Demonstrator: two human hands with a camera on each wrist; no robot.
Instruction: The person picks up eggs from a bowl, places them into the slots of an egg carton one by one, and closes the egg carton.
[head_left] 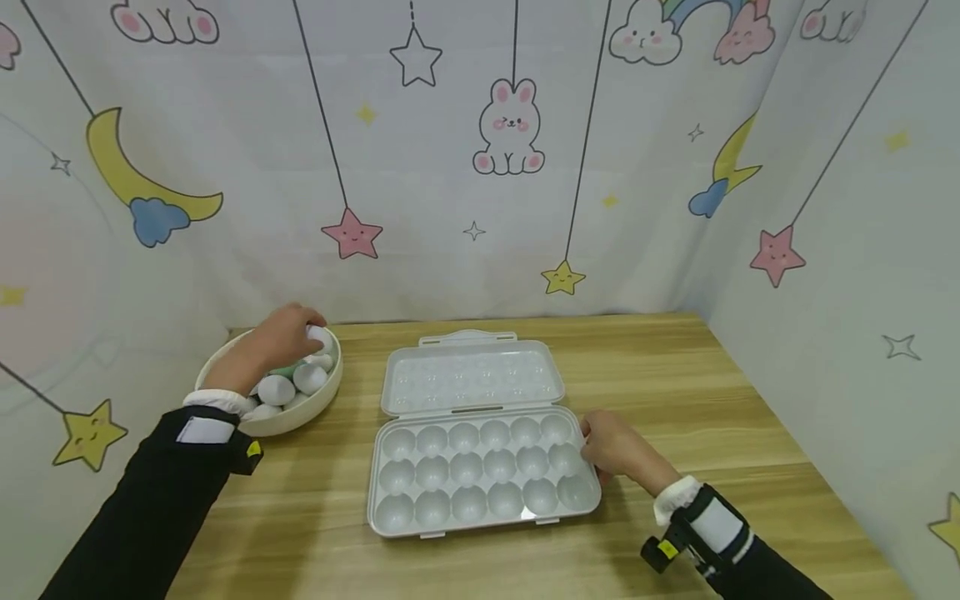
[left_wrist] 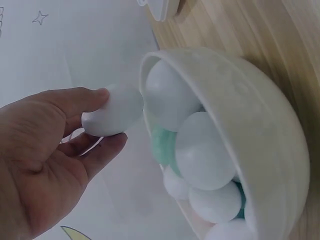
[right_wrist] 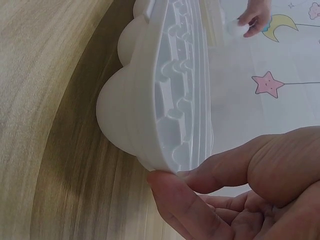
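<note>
Between its thumb and fingers, my left hand (head_left: 279,340) pinches a white egg (left_wrist: 114,111) at the upper rim of the cream bowl (left_wrist: 270,125). Several white eggs (left_wrist: 202,150) and some green pieces (left_wrist: 164,145) lie in that bowl. An egg tray (head_left: 483,471) of translucent white plastic sits on the table, its hinged lid (head_left: 472,377) laid open toward the wall. All the round cups that show hold nothing. My right hand (head_left: 621,450) grips the tray's right edge, thumb and fingers pinching the rim (right_wrist: 159,125) in the right wrist view.
The wood-grain table (head_left: 645,375) reaches back to a white curtain (head_left: 450,167) printed with stars, moons and rabbits. More of this curtain hangs along the left and right sides. The bowl stands at the table's back left, left of the tray.
</note>
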